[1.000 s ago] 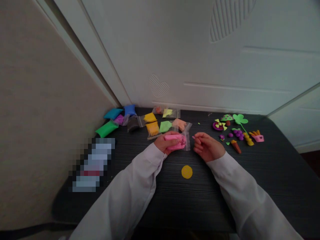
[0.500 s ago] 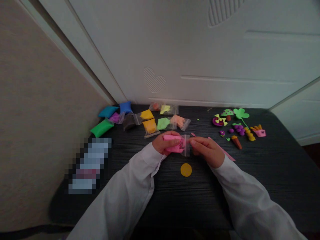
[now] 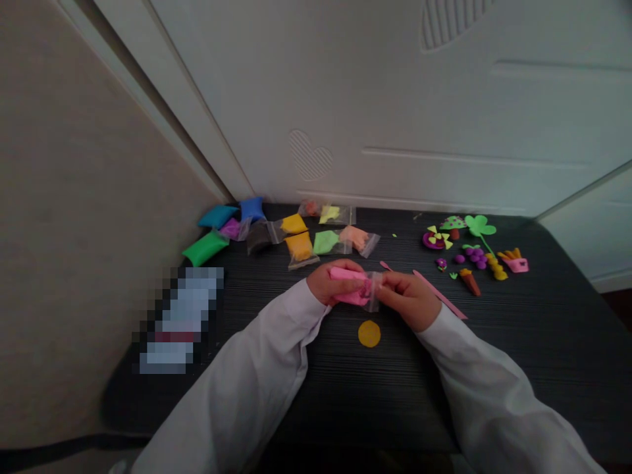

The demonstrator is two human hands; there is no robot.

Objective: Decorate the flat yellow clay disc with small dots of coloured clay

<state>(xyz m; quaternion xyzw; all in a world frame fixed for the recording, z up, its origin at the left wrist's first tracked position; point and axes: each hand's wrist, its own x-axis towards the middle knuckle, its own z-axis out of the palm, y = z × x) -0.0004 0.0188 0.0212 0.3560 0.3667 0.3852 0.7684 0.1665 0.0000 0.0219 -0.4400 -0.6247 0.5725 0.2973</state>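
Note:
My left hand [image 3: 330, 282] is closed around a clear zip bag of pink clay [image 3: 349, 294], its thumb lying across the front. The fingers of my right hand [image 3: 409, 296] pinch the clear zip end of the same bag at its right side. Below the bag, a flat yellow clay disc [image 3: 369, 334] lies on the dark table. Beside my right hand, a long pink tool [image 3: 447, 299] slants across the tabletop, partly behind the hand. The tip of a second pink tool [image 3: 385, 265] shows just above the bag.
Several bags of coloured clay, among them a green one [image 3: 205, 247] and an orange one [image 3: 299, 247], lie along the back left. Finished clay figures, such as a clover [image 3: 480, 226] and a carrot [image 3: 470, 282], sit at the right. A blurred-out phone-like object [image 3: 180, 322] lies at the left.
My right fingers have shifted slightly left onto the bag's zip end. The whole scene has moved a little to the right in view. The bag stays in my left hand.

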